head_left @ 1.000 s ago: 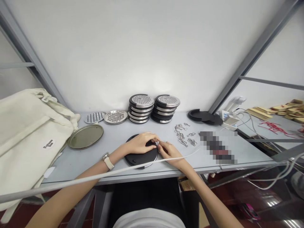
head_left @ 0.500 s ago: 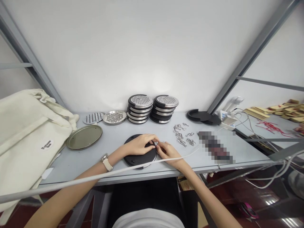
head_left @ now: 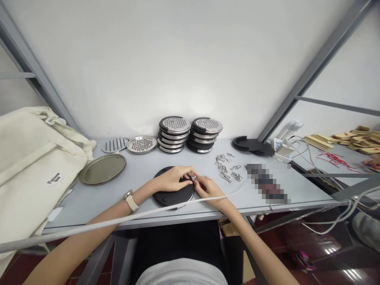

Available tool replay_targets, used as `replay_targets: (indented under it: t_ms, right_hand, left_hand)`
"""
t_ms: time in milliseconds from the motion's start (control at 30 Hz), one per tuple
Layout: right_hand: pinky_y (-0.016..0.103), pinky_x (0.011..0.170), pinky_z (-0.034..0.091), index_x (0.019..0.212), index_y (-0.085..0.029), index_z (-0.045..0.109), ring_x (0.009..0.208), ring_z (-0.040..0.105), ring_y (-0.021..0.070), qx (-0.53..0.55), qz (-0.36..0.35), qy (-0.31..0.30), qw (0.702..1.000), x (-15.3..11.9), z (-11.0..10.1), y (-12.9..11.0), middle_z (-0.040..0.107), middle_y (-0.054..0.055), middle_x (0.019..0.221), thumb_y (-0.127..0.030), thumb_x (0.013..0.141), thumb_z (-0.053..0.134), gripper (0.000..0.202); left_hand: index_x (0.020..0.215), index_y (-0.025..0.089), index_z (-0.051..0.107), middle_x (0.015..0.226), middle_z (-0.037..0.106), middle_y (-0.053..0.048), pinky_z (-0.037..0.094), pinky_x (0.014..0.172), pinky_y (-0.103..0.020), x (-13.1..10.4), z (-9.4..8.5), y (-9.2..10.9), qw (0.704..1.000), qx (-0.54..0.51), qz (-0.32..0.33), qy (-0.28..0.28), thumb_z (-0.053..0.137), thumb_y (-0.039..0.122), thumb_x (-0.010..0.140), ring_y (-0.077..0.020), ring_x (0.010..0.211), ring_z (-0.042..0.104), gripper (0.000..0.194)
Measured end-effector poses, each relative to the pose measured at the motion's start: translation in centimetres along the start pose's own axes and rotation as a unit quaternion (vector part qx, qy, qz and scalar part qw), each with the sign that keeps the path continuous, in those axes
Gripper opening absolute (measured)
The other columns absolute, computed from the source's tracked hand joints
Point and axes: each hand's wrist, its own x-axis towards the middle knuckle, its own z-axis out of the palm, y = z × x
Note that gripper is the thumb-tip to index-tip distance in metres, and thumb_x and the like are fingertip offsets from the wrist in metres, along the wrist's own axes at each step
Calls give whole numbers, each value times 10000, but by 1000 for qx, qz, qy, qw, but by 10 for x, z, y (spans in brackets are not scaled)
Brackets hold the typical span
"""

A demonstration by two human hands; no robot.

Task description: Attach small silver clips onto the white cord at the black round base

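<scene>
A round black disc (head_left: 175, 196) with a metal rim lies at the table's front edge. Over its upper right part rests my left hand (head_left: 175, 179), thumb and fingers pinched at the rim. My right hand (head_left: 208, 187) meets it there, its fingertips also closed on a small metal piece (head_left: 193, 178) that is mostly hidden. Several metal clasps (head_left: 223, 168) are scattered to the right. Behind stand two stacks of round graters, a left one (head_left: 174, 134) and a right one (head_left: 204, 134), with black holders.
Two loose grater discs (head_left: 142, 145) and an olive round lid (head_left: 103, 169) lie left, beside a cream bag (head_left: 32, 158). Black holders (head_left: 252, 145) and a blurred object (head_left: 268, 184) lie right. A white cable (head_left: 118, 219) crosses in front of my arms.
The view has shifted slightly. Both hands stay at the disc's rim, with the fingertips moved a little around the small metal piece.
</scene>
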Motion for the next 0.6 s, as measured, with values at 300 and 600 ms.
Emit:
replay_targets:
  t_ms: [300,600]
  right_hand:
    - [279,698,350,653,-189,422,479,342,89,3,-1,-1,1000,0,1,2,390,-69,520,-256,909,363,271]
    - [286,751,363,684,-193,419,501,373,90,16,11,-2,1000,0,1,0,415,-71,548,-282,917,369,254]
  left_hand:
    - [1161,205,490,1087,620,-46,484,792,-264,0,0,0,1000,-10,-4,-3,570,122,821,-134,884,607,360]
    - [1111,194,523,1026,626,-41,482,775,-263,0,-1,2,1000,-10,-9,-6,575,139,822,-131,846,598,299]
